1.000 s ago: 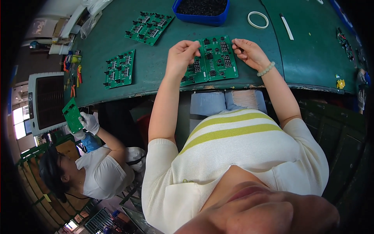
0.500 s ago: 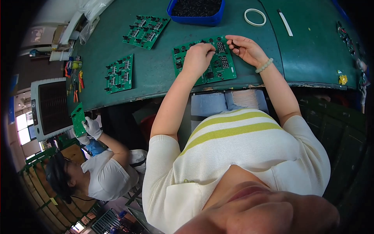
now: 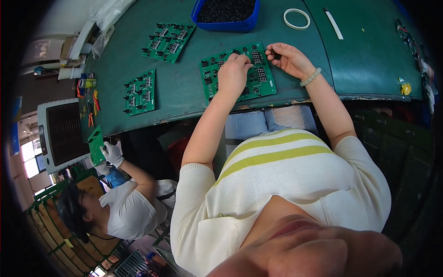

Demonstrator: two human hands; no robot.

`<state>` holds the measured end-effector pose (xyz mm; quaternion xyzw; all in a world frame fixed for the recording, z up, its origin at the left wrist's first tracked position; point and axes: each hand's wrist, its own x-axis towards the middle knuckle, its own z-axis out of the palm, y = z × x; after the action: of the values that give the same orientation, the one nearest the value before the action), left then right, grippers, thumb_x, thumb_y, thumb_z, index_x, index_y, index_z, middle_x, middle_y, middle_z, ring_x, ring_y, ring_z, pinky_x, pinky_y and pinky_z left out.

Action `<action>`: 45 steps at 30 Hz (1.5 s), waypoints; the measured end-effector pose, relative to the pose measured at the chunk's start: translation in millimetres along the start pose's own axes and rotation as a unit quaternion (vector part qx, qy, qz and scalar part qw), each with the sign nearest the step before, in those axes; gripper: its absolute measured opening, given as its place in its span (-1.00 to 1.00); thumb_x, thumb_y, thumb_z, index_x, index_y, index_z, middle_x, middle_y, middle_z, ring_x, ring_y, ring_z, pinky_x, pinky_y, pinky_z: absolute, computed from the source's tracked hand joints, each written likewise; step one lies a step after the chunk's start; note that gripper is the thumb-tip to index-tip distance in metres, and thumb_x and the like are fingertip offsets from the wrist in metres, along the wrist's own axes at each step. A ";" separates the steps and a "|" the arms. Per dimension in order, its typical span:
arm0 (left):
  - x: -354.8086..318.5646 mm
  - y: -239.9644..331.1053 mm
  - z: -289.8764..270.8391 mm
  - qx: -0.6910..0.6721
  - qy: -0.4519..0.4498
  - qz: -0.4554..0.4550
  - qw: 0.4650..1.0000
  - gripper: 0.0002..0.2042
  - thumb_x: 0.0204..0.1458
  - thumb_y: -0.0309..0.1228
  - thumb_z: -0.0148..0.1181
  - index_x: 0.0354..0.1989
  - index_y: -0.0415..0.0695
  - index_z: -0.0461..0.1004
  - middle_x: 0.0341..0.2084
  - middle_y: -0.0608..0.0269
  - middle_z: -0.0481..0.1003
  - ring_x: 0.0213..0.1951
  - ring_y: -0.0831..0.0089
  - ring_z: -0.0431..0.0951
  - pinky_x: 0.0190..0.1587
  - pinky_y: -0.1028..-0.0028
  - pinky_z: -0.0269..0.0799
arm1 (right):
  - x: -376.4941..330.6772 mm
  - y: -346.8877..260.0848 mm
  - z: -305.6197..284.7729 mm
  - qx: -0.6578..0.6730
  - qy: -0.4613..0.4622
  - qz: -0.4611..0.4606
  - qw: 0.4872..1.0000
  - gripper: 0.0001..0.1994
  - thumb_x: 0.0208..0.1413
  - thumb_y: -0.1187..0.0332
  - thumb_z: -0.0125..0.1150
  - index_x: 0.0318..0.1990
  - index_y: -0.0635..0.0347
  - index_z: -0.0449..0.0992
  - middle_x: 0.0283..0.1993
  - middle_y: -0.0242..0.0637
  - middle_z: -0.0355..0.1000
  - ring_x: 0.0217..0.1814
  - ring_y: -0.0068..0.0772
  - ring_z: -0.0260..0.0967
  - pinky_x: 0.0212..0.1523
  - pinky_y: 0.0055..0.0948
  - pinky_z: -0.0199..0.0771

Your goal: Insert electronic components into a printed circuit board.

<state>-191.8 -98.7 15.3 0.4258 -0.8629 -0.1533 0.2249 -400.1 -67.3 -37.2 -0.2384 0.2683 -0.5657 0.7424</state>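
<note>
A green circuit board (image 3: 262, 90) with black digit displays and small black parts lies near the table's front edge. Over its upper middle is my left hand (image 3: 233, 76), fingers bent together and pointing down at the board. Whatever its fingertips pinch is hidden. Just off the board's right edge, my right hand (image 3: 291, 61) is turned partly palm up, a green bead bracelet at its wrist. Its curled fingers hold small black parts (image 3: 276, 56), too small to name.
Two more populated boards, one farther back (image 3: 168, 41) and one to the left (image 3: 140, 92), lie on the green table. A blue tub (image 3: 226, 25) of black parts stands behind. A tape roll (image 3: 296, 19) and a white strip (image 3: 333, 24) lie right. A gloved co-worker holds a board (image 3: 96, 147).
My right hand's fingers have drawn back from the board's corner and curled in more. My left hand stays over the board. The whole view has shifted slightly.
</note>
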 end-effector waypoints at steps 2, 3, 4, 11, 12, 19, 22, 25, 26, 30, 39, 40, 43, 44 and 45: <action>-1.9 -1.8 2.3 -0.040 0.044 0.004 0.998 -0.92 -0.13 -0.43 0.18 -0.47 -0.14 0.46 -0.50 0.16 0.43 -0.43 0.15 0.47 -0.39 0.28 0.38 | 1.1 0.3 0.4 0.006 -0.007 -0.001 1.000 -0.80 0.18 0.36 0.00 -0.14 0.30 0.43 -0.27 -0.32 0.42 -0.27 -0.56 0.40 -0.29 -0.65 0.46; -2.0 -2.3 2.3 -0.040 0.044 0.003 0.998 -0.92 -0.13 -0.43 0.18 -0.47 -0.14 0.46 -0.50 0.16 0.43 -0.43 0.15 0.47 -0.39 0.28 0.38 | 1.6 0.7 0.0 0.013 -0.014 0.000 1.000 -0.80 0.18 0.36 0.00 -0.14 0.30 0.43 -0.29 -0.35 0.42 -0.27 -0.57 0.39 -0.29 -0.65 0.45; -1.5 -3.3 2.0 -0.056 0.030 -0.004 0.998 -0.92 -0.12 -0.43 0.18 -0.47 -0.15 0.46 -0.51 0.15 0.44 -0.43 0.15 0.47 -0.39 0.28 0.38 | 1.7 0.7 -0.9 0.012 -0.014 0.000 1.000 -0.80 0.18 0.36 0.00 -0.14 0.30 0.43 -0.29 -0.35 0.42 -0.27 -0.57 0.39 -0.29 -0.65 0.45; -2.7 -8.9 2.4 -0.073 0.035 -0.002 0.997 -0.90 -0.15 -0.44 0.23 -0.47 -0.19 0.51 -0.52 0.14 0.49 -0.45 0.21 0.49 -0.40 0.36 0.38 | 1.8 0.5 3.9 -0.001 0.012 -0.001 1.000 -0.79 0.15 0.39 0.03 -0.12 0.31 0.43 -0.29 -0.37 0.41 -0.27 -0.59 0.37 -0.29 -0.65 0.44; -3.1 -9.9 2.8 -0.073 0.036 -0.003 0.997 -0.90 -0.15 -0.44 0.23 -0.47 -0.19 0.51 -0.52 0.14 0.49 -0.45 0.21 0.49 -0.40 0.36 0.38 | 1.8 0.4 4.9 -0.006 0.018 -0.001 1.000 -0.80 0.14 0.40 0.05 -0.13 0.31 0.44 -0.28 -0.36 0.42 -0.27 -0.59 0.37 -0.29 -0.65 0.43; -5.1 -11.6 8.9 -0.043 0.067 0.043 0.996 -0.92 -0.18 -0.45 0.21 -0.50 -0.16 0.52 -0.54 0.16 0.47 -0.46 0.19 0.50 -0.41 0.30 0.41 | 4.7 6.0 -1.5 -0.024 0.031 -0.012 0.999 -0.81 0.09 0.46 0.11 -0.14 0.28 0.44 -0.25 -0.33 0.42 -0.27 -0.57 0.37 -0.27 -0.63 0.43; -4.8 -9.4 9.2 -0.035 0.071 0.045 0.996 -0.93 -0.20 -0.46 0.21 -0.51 -0.14 0.52 -0.57 0.18 0.46 -0.47 0.19 0.50 -0.42 0.30 0.41 | 4.9 6.0 -0.2 -0.020 0.025 -0.013 0.999 -0.81 0.08 0.47 0.12 -0.14 0.28 0.44 -0.26 -0.33 0.42 -0.28 -0.57 0.37 -0.27 -0.64 0.42; -3.3 -7.4 6.1 0.005 0.048 0.048 0.998 -0.94 -0.20 -0.45 0.21 -0.53 -0.13 0.52 -0.59 0.19 0.44 -0.47 0.20 0.49 -0.43 0.29 0.41 | 5.2 5.7 2.2 -0.011 0.023 -0.006 1.000 -0.82 0.08 0.47 0.12 -0.15 0.29 0.44 -0.26 -0.32 0.43 -0.27 -0.57 0.38 -0.26 -0.64 0.42; -3.1 -7.4 5.1 0.031 0.026 0.054 0.998 -0.95 -0.20 -0.45 0.21 -0.53 -0.12 0.52 -0.59 0.20 0.44 -0.47 0.20 0.49 -0.43 0.29 0.41 | 5.6 8.3 1.3 -0.019 0.031 -0.014 0.999 -0.82 0.08 0.48 0.12 -0.15 0.30 0.44 -0.26 -0.32 0.42 -0.28 -0.57 0.37 -0.26 -0.64 0.42; -11.3 -11.2 -3.5 0.028 0.014 0.035 0.999 -0.94 -0.20 -0.43 0.21 -0.53 -0.11 0.53 -0.56 0.20 0.43 -0.47 0.20 0.49 -0.44 0.28 0.41 | 1.9 8.8 10.5 -0.051 0.063 -0.027 0.996 -0.82 0.08 0.48 0.13 -0.16 0.31 0.44 -0.27 -0.33 0.41 -0.29 -0.59 0.35 -0.27 -0.64 0.42; -30.3 -21.0 -18.6 -0.092 -0.012 0.029 0.995 -0.89 -0.19 -0.44 0.28 -0.47 -0.18 0.54 -0.51 0.18 0.47 -0.50 0.30 0.47 -0.42 0.41 0.37 | 13.3 3.5 15.4 -0.030 0.064 0.033 0.997 -0.83 0.11 0.38 0.11 -0.23 0.32 0.43 -0.32 -0.37 0.37 -0.40 -0.68 0.24 -0.43 -0.75 0.31; -29.2 -19.1 -21.6 -0.092 -0.011 0.029 0.995 -0.89 -0.19 -0.44 0.28 -0.47 -0.18 0.54 -0.51 0.18 0.47 -0.50 0.30 0.47 -0.42 0.41 0.37 | 16.1 4.3 17.5 -0.031 0.064 0.034 0.997 -0.83 0.11 0.38 0.11 -0.23 0.32 0.43 -0.32 -0.37 0.37 -0.40 -0.68 0.24 -0.43 -0.75 0.31; -23.7 -11.8 -30.5 -0.143 0.038 -0.048 0.988 -0.88 -0.18 -0.40 0.27 -0.50 -0.19 0.52 -0.50 0.13 0.46 -0.43 0.21 0.48 -0.38 0.36 0.37 | 24.2 9.5 23.5 -0.115 0.074 0.024 0.990 -0.78 0.11 0.29 0.14 -0.27 0.31 0.45 -0.40 -0.41 0.36 -0.51 -0.73 0.17 -0.54 -0.79 0.20; -20.6 -11.0 -32.3 -0.135 0.058 -0.076 0.986 -0.87 -0.16 -0.39 0.27 -0.51 -0.19 0.52 -0.50 0.13 0.46 -0.44 0.22 0.48 -0.38 0.37 0.37 | 26.9 11.4 27.0 -0.214 0.113 0.003 0.970 -0.76 0.07 0.25 0.18 -0.32 0.30 0.47 -0.45 -0.41 0.37 -0.55 -0.71 0.17 -0.56 -0.75 0.20; -18.6 -11.0 -33.6 -0.127 0.079 -0.106 0.983 -0.86 -0.14 -0.38 0.26 -0.51 -0.20 0.52 -0.50 0.13 0.46 -0.44 0.22 0.47 -0.39 0.37 0.36 | 30.1 13.0 31.1 -0.312 0.148 -0.017 0.938 -0.73 0.03 0.21 0.22 -0.38 0.29 0.49 -0.51 -0.41 0.39 -0.58 -0.69 0.17 -0.58 -0.70 0.21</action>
<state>-157.1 -92.7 34.1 0.4935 -0.7662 -0.2503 0.3267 -363.6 -91.6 -26.5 -0.3763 0.5340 -0.4951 0.5728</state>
